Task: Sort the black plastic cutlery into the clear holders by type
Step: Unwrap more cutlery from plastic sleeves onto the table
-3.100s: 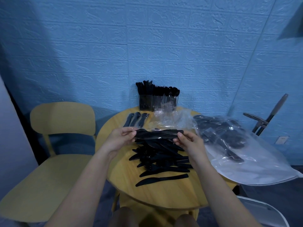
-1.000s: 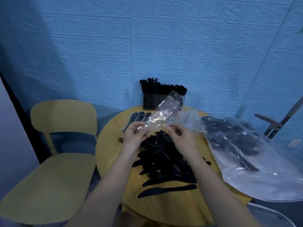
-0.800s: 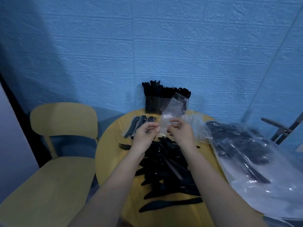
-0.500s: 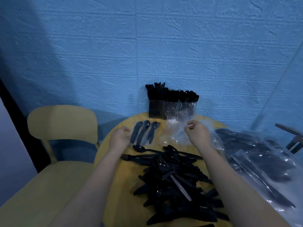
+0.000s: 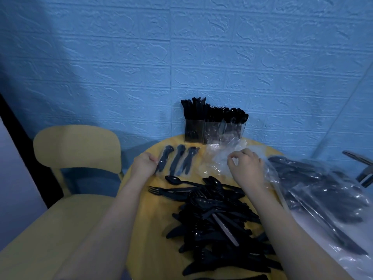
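Observation:
A loose pile of black plastic cutlery (image 5: 218, 219), knives, forks and spoons mixed, covers the middle of the round yellow table (image 5: 155, 219). At the table's far edge stand the clear holders (image 5: 214, 131), with knives in the left one, forks in the middle and spoons on the right. Three wrapped cutlery packets (image 5: 176, 160) lie side by side in front of the holders. My left hand (image 5: 144, 164) has its fingers curled on the lower end of the leftmost packet (image 5: 164, 158). My right hand (image 5: 246, 166) hovers, loosely curled, over crumpled empty clear wrappers (image 5: 214, 160), thumb and forefinger apart.
A large clear plastic bag (image 5: 323, 195) holding more wrapped black cutlery spreads over the table's right side and beyond its edge. A yellow chair (image 5: 76, 146) stands to the left. A blue textured wall rises right behind the holders. A metal part (image 5: 363, 168) shows at the right edge.
The packet held in both hands was emptied onto the pile. My right hand laid the empty wrapper on the wrappers near the holders. My left hand moved to the leftmost wrapped packet.

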Tool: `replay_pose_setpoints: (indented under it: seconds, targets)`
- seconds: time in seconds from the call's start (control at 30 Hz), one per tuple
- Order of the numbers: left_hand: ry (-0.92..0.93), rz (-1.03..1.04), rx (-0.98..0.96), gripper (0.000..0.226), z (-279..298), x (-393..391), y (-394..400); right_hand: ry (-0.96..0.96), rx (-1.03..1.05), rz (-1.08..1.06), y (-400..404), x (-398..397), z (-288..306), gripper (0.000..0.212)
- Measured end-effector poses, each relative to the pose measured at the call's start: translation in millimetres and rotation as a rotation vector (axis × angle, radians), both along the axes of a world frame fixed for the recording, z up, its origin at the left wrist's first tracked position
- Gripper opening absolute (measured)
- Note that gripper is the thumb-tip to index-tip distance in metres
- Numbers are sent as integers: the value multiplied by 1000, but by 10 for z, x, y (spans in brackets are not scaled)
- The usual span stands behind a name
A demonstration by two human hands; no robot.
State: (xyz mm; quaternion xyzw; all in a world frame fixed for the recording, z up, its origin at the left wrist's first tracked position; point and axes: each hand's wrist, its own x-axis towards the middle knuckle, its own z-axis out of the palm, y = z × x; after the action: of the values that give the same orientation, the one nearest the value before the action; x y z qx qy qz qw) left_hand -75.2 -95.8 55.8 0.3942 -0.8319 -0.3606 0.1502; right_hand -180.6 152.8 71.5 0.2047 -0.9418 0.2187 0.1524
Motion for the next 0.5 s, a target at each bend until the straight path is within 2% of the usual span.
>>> replay_pose_setpoints:
  seconds: [0.1, 0.17, 0.3, 0.4, 0.5]
  targets:
    - [111, 14, -27, 13, 111, 86, 80, 10, -43, 41, 11, 101, -3, 22]
    - [203, -4, -16, 12, 229, 146, 167, -25, -163, 150, 6, 194, 29, 18]
    - [422, -76, 157, 3, 460, 252, 408, -92, -307, 446, -48, 511, 231, 21]
    - [526, -188, 351, 6, 611, 379, 716, 42, -265, 623, -108, 735, 347, 40]
    - [556, -281, 466, 8, 707, 541, 997, 208, -167, 664, -94, 885, 376, 48]
